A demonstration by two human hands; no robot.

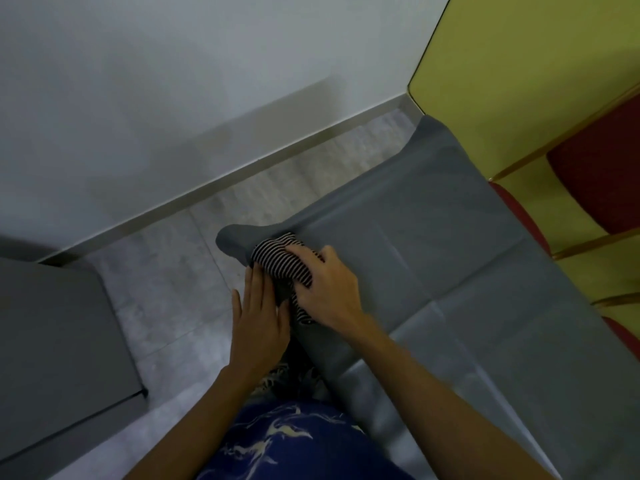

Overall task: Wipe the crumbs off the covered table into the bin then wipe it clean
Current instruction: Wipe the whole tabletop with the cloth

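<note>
This looks like an indoor dining area, though whether it is in a home or a small function room cannot be told. A long table under a grey plastic table cover (450, 244) with fold creases stands near a plain white wall (173, 81), over a pale grey tiled floor (162, 292) edged by a grey skirting board (242, 176). Along the table's other side stand chairs (595, 174) with red upholstery and gold-coloured frames, backed by a yellow-green wall (519, 64), and a grey flat-topped unit (52, 341) sits on the floor at the left.
</note>
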